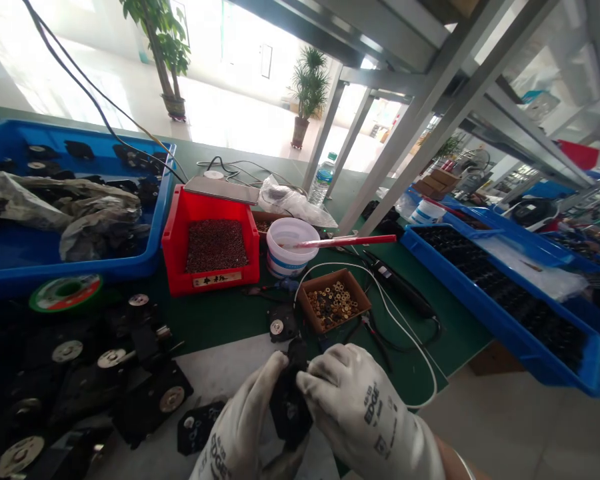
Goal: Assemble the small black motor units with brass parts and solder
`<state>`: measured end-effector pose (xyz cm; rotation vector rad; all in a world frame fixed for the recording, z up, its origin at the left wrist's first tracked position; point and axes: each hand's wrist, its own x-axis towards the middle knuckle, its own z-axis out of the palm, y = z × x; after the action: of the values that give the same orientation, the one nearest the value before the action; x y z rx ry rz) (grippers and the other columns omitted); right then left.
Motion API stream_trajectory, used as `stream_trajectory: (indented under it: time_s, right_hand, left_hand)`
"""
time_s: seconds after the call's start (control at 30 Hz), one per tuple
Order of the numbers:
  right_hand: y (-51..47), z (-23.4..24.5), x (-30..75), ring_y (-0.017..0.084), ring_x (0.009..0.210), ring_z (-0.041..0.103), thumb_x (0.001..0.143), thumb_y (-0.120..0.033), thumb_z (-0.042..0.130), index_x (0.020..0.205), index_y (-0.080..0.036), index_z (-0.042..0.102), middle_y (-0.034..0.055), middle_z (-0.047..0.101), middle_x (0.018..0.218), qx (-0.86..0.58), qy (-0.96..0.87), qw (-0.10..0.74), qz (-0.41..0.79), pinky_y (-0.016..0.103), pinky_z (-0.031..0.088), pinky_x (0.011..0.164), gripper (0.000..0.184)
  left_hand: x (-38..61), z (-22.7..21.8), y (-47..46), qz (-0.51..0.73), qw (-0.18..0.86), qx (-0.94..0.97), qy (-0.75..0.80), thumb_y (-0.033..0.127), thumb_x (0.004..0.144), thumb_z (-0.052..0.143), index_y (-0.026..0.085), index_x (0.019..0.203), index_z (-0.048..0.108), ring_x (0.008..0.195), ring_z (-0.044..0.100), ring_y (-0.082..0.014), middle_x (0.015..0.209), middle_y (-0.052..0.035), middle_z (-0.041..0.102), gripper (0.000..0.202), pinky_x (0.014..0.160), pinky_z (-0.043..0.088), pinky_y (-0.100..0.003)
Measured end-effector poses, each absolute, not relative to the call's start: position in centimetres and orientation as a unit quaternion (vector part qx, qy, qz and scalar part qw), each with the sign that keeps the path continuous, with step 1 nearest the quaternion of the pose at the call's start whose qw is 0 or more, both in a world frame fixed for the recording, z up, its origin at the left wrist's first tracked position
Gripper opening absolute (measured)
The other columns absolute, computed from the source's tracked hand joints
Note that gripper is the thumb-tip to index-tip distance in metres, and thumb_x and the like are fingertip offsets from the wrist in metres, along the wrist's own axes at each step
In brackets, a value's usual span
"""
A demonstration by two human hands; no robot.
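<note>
My left hand [240,420] and my right hand [355,407], both in white work gloves printed "EDGE", grip a black moulded part [290,407] between them, low in the view. Its upper end sticks out above my fingers. A similar black part with a round metal disc [283,323] lies on the green mat [220,320] just above my hands. Left of my left hand, a pile of such black parts with metal discs [113,360] lies on the white bench surface. A flat black plate [196,427] lies close to my left hand.
A small brown box of brass rings [333,301], a white tub [286,247] and a red bin of dark granules [213,243] stand beyond my hands. Blue trays [500,307] [75,200] lie on either side. A white cable [380,300] loops nearby. Metal shelf legs [420,127] rise behind.
</note>
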<state>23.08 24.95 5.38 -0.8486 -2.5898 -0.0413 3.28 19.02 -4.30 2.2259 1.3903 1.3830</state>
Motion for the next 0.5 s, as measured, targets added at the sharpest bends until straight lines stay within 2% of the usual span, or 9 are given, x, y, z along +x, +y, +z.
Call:
stream_trajectory:
  time_s: [0.1, 0.17, 0.23, 0.3, 0.4, 0.5]
  right_hand:
    - [27.4, 6.8, 25.3, 0.021, 0.088, 0.066, 0.102, -0.018, 0.055, 0.114, -0.020, 0.073, 0.0050, 0.075, 0.102, -0.373, -0.915, 0.152, -0.015, 0.037, 0.050, 0.079, 0.021]
    - [30.1, 7.6, 26.9, 0.025, 0.101, 0.067, 0.103, -0.020, 0.057, 0.114, -0.019, 0.075, 0.0100, 0.075, 0.111, -0.506, -0.857, 0.051, -0.088, 0.040, 0.051, 0.092, 0.021]
    - [33.0, 7.7, 27.9, 0.032, 0.108, 0.066, 0.104, -0.021, 0.056, 0.111, -0.014, 0.076, 0.0165, 0.074, 0.112, -0.573, -0.811, -0.016, -0.117, 0.046, 0.050, 0.096, 0.023]
    - [35.3, 7.3, 28.1, 0.033, 0.107, 0.067, 0.106, -0.022, 0.054, 0.105, -0.013, 0.077, 0.0180, 0.074, 0.108, -0.598, -0.792, -0.053, -0.113, 0.046, 0.050, 0.095, 0.026]
    - [37.3, 6.1, 27.3, 0.025, 0.098, 0.070, 0.109, -0.026, 0.052, 0.104, -0.015, 0.075, 0.0116, 0.075, 0.104, -0.618, -0.774, -0.107, -0.082, 0.040, 0.055, 0.090, 0.026]
    - [37.8, 5.1, 26.3, 0.020, 0.090, 0.072, 0.108, -0.034, 0.060, 0.103, -0.015, 0.072, 0.0053, 0.074, 0.099, -0.638, -0.752, -0.156, -0.051, 0.039, 0.059, 0.087, 0.023]
  left_hand:
    - [3.3, -4.0, 18.9, 0.465, 0.110, 0.733, 0.484, 0.017, 0.092, 0.068, 0.014, 0.166, 0.025, 0.128, 0.069, -0.0272, 0.142, -0.0174, 0.067, 0.085, 0.105, 0.061, -0.035]
    - [3.4, -3.9, 18.8, 0.466, 0.119, 0.730, 0.485, 0.017, 0.093, 0.067, 0.015, 0.166, 0.025, 0.128, 0.069, -0.0269, 0.142, -0.0170, 0.066, 0.085, 0.106, 0.061, -0.035]
    - [3.4, -4.1, 18.8, 0.467, 0.119, 0.732, 0.482, 0.016, 0.092, 0.068, 0.015, 0.165, 0.027, 0.129, 0.069, -0.0270, 0.142, -0.0169, 0.067, 0.084, 0.106, 0.061, -0.033]
    - [3.4, -4.3, 18.7, 0.464, 0.107, 0.736, 0.481, 0.017, 0.092, 0.069, 0.014, 0.165, 0.028, 0.129, 0.068, -0.0276, 0.142, -0.0170, 0.067, 0.084, 0.105, 0.061, -0.032]
    - [3.3, -4.6, 18.6, 0.458, 0.096, 0.736, 0.489, 0.018, 0.092, 0.070, 0.016, 0.165, 0.028, 0.130, 0.068, -0.0278, 0.144, -0.0163, 0.066, 0.084, 0.105, 0.061, -0.032]
    - [3.3, -4.4, 18.6, 0.457, 0.098, 0.734, 0.493, 0.019, 0.094, 0.068, 0.017, 0.166, 0.027, 0.130, 0.068, -0.0266, 0.144, -0.0148, 0.066, 0.082, 0.105, 0.061, -0.031]
